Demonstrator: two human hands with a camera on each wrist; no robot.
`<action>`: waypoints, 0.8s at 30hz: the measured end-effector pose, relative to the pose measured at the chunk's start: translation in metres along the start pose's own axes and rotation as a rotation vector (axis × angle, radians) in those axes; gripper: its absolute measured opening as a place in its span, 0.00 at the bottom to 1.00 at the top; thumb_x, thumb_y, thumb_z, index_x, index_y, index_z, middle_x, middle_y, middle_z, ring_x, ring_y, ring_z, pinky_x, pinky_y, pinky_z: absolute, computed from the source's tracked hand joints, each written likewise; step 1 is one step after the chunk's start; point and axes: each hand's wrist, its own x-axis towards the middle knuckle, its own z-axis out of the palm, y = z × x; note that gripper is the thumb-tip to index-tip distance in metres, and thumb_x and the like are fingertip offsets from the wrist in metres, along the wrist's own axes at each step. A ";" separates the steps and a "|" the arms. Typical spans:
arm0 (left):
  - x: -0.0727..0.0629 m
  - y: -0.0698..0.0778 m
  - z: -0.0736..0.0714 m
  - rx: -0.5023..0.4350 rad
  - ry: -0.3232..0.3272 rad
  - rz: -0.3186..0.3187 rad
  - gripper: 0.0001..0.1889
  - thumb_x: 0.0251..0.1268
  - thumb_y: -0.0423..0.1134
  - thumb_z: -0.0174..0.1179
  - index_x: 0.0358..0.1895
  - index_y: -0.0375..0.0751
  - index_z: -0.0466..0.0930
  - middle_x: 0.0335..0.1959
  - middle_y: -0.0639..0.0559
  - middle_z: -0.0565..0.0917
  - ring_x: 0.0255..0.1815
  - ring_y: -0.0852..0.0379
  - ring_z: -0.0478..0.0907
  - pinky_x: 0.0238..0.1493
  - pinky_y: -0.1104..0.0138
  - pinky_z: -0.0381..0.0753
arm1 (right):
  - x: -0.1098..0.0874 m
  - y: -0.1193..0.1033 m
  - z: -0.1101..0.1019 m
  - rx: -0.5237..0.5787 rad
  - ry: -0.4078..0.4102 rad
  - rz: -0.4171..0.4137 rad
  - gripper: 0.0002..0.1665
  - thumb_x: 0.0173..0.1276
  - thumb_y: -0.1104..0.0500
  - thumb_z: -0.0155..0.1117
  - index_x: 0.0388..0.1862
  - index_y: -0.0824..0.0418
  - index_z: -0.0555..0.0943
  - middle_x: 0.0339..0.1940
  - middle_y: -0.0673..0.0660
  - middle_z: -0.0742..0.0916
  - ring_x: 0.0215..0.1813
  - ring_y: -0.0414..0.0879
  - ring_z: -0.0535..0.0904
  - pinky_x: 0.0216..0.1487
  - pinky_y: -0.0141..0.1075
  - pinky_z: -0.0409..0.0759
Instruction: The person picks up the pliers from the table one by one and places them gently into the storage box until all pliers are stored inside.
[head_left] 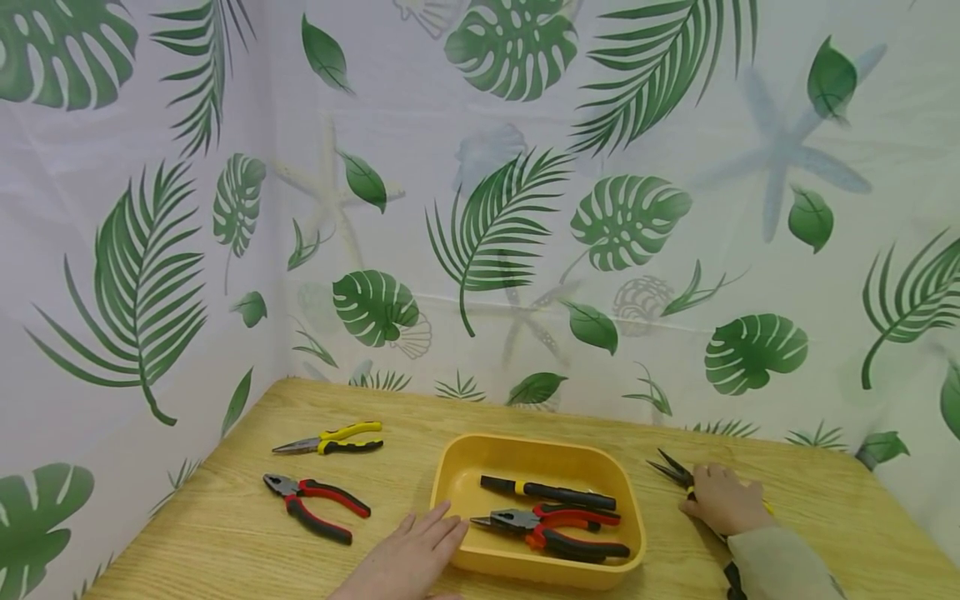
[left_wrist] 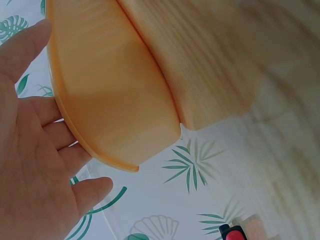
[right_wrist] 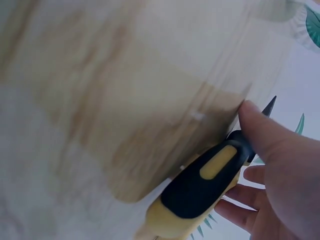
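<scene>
My right hand (head_left: 727,498) grips needle-nose pliers (head_left: 672,469) at the right of the table, their slim dark jaws pointing to the back left. In the right wrist view, the black-and-yellow handle (right_wrist: 200,185) lies under the thumb and fingers. My left hand (head_left: 412,554) rests its fingers on the left rim of a yellow plastic tray (head_left: 536,571). Seen from the left wrist, those fingers lie over the tray's rim (left_wrist: 75,135). Red-and-black pliers (head_left: 577,546) and a black stick-like tool with a yellow band (head_left: 570,493) lie inside the tray.
Left of the tray lie yellow-and-black needle-nose pliers (head_left: 348,437) and red-and-black combination pliers (head_left: 318,506). Behind the wooden table (head_left: 225,533) stands a leaf-patterned white cloth (head_left: 420,242), and more of it closes off the left side. A dark object (head_left: 733,581) shows beside the right sleeve.
</scene>
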 end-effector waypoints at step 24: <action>0.001 -0.002 0.000 -0.021 -0.022 0.000 0.43 0.55 0.70 0.35 0.65 0.41 0.58 0.63 0.49 0.64 0.66 0.51 0.52 0.56 0.51 0.62 | -0.002 0.016 0.001 0.099 -0.103 0.111 0.64 0.44 0.20 0.47 0.53 0.79 0.66 0.48 0.78 0.71 0.49 0.72 0.66 0.42 0.67 0.58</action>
